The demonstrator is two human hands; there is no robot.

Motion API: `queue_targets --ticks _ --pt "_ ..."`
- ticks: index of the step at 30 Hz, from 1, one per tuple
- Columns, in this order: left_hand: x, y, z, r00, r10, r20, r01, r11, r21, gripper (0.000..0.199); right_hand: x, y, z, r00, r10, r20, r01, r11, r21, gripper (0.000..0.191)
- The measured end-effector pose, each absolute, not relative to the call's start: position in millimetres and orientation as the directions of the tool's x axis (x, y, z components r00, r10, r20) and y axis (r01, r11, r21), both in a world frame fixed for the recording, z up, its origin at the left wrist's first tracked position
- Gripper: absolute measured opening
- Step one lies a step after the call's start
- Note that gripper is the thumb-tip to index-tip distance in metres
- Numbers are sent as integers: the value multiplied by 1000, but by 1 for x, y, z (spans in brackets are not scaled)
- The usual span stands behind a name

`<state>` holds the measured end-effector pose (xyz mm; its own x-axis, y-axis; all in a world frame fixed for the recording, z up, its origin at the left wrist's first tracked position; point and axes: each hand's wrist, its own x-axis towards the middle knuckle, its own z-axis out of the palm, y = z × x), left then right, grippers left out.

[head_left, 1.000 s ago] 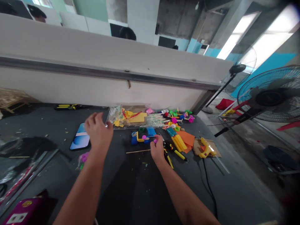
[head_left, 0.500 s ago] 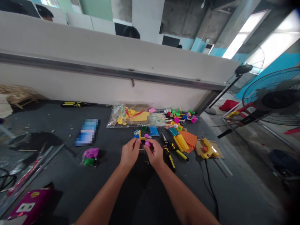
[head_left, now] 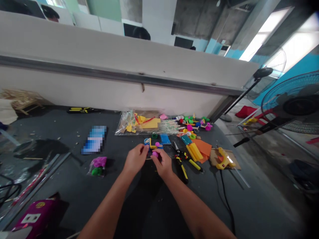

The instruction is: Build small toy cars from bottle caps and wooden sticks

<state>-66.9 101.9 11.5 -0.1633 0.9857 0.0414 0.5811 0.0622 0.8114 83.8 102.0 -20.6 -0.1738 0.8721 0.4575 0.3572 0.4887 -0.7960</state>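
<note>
In the middle of the dark table, my right hand pinches a small pink ball between thumb and fingers. Just to its left, my left hand has its fingers pressed together at a blue piece; what they hold is too small to make out. Beyond the fingertips lie a yellow bent piece, another pink ball and a blue ring. A blue packet is behind them. Pliers with yellow and black handles rest right of my right hand.
A yellow glue gun with a cord lies at the right, near orange sheets. Craft bags line the back. At the left are a blurred-out phone, a pink and green packet and a purple box.
My hands have moved slightly apart. The pink ball in my right hand has shifted a little left and away from the yellow piece. The whole view has shifted slightly.
</note>
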Motion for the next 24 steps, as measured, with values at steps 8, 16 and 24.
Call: queue_targets --ticks 8,16,24 --pt "-38 95 -3 149 965 -216 -152 238 959 42 94 107 -16 -159 846 510 359 530 -768 15" --pt "-43 96 -19 65 959 -275 -296 282 913 38 93 107 -15 -244 869 431 402 495 -770 20" --pt "-46 96 -20 63 959 -276 -273 283 919 39 95 107 -12 -297 822 485 379 568 -730 39"
